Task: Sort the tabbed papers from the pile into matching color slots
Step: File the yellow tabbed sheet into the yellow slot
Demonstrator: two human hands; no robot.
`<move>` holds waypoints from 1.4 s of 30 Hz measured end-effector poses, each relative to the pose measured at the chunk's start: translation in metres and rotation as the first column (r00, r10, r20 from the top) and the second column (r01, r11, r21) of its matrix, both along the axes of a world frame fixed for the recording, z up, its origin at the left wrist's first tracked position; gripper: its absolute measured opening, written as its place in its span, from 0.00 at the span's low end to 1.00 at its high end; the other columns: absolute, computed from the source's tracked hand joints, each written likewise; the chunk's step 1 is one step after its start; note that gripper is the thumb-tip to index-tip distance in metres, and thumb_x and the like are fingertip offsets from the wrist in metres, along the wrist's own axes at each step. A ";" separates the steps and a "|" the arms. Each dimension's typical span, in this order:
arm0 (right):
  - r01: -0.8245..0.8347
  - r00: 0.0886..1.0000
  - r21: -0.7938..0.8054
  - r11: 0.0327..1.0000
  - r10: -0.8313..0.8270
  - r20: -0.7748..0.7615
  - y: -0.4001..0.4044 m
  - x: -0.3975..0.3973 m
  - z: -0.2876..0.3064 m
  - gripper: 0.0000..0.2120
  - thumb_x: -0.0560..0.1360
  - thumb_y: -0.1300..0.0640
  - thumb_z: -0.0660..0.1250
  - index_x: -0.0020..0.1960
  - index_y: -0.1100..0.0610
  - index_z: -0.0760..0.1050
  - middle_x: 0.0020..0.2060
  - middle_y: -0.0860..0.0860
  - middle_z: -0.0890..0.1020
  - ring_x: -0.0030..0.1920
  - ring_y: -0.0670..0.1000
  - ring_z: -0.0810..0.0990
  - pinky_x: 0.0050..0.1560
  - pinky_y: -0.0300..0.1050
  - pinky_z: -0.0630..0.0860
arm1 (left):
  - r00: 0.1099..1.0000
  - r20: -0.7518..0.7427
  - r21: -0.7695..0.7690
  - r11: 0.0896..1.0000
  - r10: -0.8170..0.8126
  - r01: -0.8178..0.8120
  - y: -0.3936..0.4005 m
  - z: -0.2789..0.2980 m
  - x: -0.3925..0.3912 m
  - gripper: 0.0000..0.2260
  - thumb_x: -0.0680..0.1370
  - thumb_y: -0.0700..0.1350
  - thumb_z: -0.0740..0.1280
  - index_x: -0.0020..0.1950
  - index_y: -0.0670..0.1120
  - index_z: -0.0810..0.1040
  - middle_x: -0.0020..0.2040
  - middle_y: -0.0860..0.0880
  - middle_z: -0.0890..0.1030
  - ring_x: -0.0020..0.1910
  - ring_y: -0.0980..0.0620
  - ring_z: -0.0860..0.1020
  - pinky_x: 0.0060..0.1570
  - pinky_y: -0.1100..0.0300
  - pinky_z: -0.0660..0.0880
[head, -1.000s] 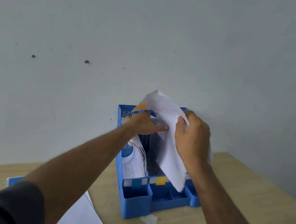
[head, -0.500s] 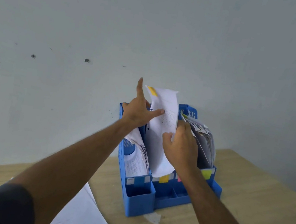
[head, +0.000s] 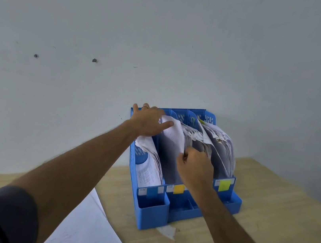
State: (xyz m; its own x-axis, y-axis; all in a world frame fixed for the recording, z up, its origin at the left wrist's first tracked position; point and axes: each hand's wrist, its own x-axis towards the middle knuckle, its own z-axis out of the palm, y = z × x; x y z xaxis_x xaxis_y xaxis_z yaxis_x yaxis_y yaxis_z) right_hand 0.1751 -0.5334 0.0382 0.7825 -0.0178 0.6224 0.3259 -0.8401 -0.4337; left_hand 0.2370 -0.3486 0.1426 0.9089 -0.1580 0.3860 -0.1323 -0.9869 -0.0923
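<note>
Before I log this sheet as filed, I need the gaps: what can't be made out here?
- Head view: the sheet's colour tab, under the left hand.
- Third slot's label, behind the right hand and forearm.
- Pile on the table: cut off by the bottom edge, writing too faint.

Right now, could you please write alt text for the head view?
Both hands tuck a white sheet into the orange-labelled slot of a blue file organizer: left hand resting on top, right hand pinching its edge. More papers lie on the wooden table.
</note>
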 end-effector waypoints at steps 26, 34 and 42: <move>-0.166 0.973 0.136 0.977 0.140 0.182 0.017 -0.012 0.015 0.21 0.77 0.43 0.71 0.32 0.54 0.71 0.23 0.46 0.73 0.24 0.48 0.72 0.25 0.44 0.69 | 0.987 -0.051 0.017 0.988 -0.155 0.156 0.006 -0.007 -0.033 0.29 0.84 0.59 0.56 0.82 0.47 0.58 0.82 0.46 0.61 0.82 0.44 0.50 0.77 0.33 0.41; -0.583 0.795 0.182 0.792 0.602 -0.071 0.124 -0.062 -0.007 0.14 0.75 0.45 0.74 0.37 0.52 0.75 0.26 0.44 0.76 0.29 0.44 0.75 0.32 0.43 0.72 | 0.928 0.366 -0.437 0.868 -0.067 0.235 0.122 -0.057 -0.122 0.09 0.81 0.52 0.65 0.48 0.49 0.80 0.39 0.55 0.77 0.39 0.56 0.72 0.43 0.61 0.69; -0.620 0.651 -0.110 0.777 0.431 -0.625 0.196 -0.065 -0.080 0.41 0.69 0.31 0.73 0.73 0.55 0.69 0.68 0.53 0.76 0.67 0.55 0.75 0.65 0.52 0.74 | 0.821 -0.525 -0.378 0.802 0.226 -0.462 0.265 -0.131 -0.192 0.17 0.74 0.53 0.77 0.59 0.49 0.81 0.48 0.52 0.81 0.49 0.48 0.81 0.48 0.61 0.73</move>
State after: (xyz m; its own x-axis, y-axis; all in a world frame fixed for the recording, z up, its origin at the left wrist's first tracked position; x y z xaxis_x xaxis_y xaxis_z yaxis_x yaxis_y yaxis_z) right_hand 0.1102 -0.3374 -0.0419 0.7929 0.6094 -0.0057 0.5433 -0.7110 -0.4465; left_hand 0.0446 -0.0840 0.0118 0.9486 0.2917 -0.1229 0.3165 -0.8726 0.3719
